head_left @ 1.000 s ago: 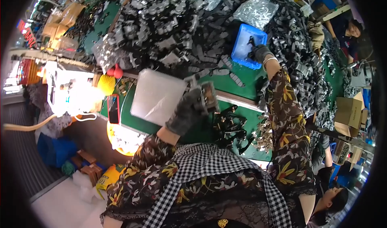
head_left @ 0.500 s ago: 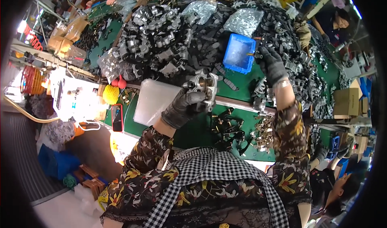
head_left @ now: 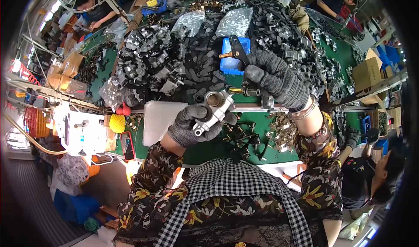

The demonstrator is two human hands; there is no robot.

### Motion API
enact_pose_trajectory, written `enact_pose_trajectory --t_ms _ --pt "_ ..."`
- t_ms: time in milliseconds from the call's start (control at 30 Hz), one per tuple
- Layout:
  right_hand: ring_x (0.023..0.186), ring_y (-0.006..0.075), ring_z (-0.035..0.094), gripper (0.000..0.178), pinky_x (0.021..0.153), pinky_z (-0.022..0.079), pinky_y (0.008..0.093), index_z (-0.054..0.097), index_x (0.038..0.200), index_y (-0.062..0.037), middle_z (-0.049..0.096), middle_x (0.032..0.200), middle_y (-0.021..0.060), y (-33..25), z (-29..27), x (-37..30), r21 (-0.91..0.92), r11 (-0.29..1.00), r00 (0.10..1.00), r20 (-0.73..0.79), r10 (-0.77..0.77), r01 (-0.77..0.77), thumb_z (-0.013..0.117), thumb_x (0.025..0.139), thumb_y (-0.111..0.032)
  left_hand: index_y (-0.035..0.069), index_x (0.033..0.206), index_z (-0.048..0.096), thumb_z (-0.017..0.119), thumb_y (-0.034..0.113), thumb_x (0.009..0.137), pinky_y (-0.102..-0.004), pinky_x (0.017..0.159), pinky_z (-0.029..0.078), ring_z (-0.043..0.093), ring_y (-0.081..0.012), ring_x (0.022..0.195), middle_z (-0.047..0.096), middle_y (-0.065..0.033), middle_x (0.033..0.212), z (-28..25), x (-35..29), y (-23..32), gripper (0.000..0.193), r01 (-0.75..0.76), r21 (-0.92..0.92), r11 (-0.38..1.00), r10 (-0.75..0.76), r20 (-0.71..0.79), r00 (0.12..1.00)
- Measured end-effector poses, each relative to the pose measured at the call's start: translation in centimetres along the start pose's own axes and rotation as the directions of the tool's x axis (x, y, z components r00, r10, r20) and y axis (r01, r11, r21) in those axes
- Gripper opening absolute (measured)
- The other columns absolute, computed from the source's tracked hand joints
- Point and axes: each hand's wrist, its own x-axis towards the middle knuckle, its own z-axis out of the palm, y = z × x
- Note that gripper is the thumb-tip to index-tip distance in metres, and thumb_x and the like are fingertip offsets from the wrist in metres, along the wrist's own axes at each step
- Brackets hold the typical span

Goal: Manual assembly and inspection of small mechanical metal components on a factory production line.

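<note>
Evidently, left hand clamps metal part by side, leaving hole uncovered; right hand pinches black lever, blue box beyond.

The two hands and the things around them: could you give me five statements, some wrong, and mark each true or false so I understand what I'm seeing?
1. The left hand holds a silver metal part. True.
2. The right hand holds a black lever. True.
3. Both hands are bare. False: both wear grey gloves.
4. A blue bin stands farther from the person than the silver metal part. True.
5. The silver metal part lies inside the blue bin. False: it is in the left hand.
</note>
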Motion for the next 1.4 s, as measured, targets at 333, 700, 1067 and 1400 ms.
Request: enact_pose_trajectory --t_ms 333,700,1067,1400 --pt "0.089 0.0155 0.060 0.028 0.081 0.049 0.0294 0.059 0.110 -0.0022 0.063 0.097 0.0087 -1.0 0.2 -0.3 -0.147 0.986 0.962 0.272 -0.036 0.078 0.061 0.089 -0.020 -0.009 0.126 0.039 0.062 0.024 0.078 -0.0232 0.043 0.053 0.066 -0.0204 0.057 0.058 -0.0299 0.105 -2.1 -0.7 -0.7 0.062 -0.011 0.163 0.987 -0.012 0.139 0.990" --pt "0.085 0.0145 0.063 0.031 0.073 0.052 0.0295 0.059 0.115 -0.0025 0.064 0.104 0.0121 0.9 -1.0 1.6 -0.226 0.854 0.724 0.652 -0.225 0.469 0.062 0.088 -0.016 -0.007 0.125 0.042 0.062 0.025 0.081 -0.0198 0.040 0.052 0.066 -0.0184 0.056 0.060 -0.0288 0.103 -0.5 -0.9 -0.4 0.058 0.221 0.215 0.951 -0.245 0.096 0.965" --pt "0.066 0.0094 0.062 0.029 0.059 0.050 0.0228 0.062 0.110 -0.0020 0.067 0.083 0.0078 -2.2 0.2 1.1 -0.364 0.915 0.820 0.568 0.072 0.172 0.064 0.087 -0.019 -0.007 0.122 0.046 0.061 0.025 0.082 -0.0199 0.036 0.051 0.065 -0.0192 0.052 0.062 -0.0286 0.098 -1.3 -0.4 -0.8 0.053 0.198 0.271 0.942 -0.233 0.105 0.967" --pt "0.076 0.0192 0.064 0.026 0.069 0.051 0.0295 0.063 0.101 0.0006 0.066 0.085 0.0110 -1.3 1.2 -0.6 -0.460 0.855 0.890 0.457 -0.005 0.241 0.065 0.085 -0.020 -0.009 0.118 0.048 0.059 0.026 0.081 -0.0219 0.032 0.048 0.063 -0.0214 0.047 0.062 -0.0308 0.093 -1.2 0.1 -1.9 0.053 0.136 0.235 0.962 -0.169 0.126 0.977"
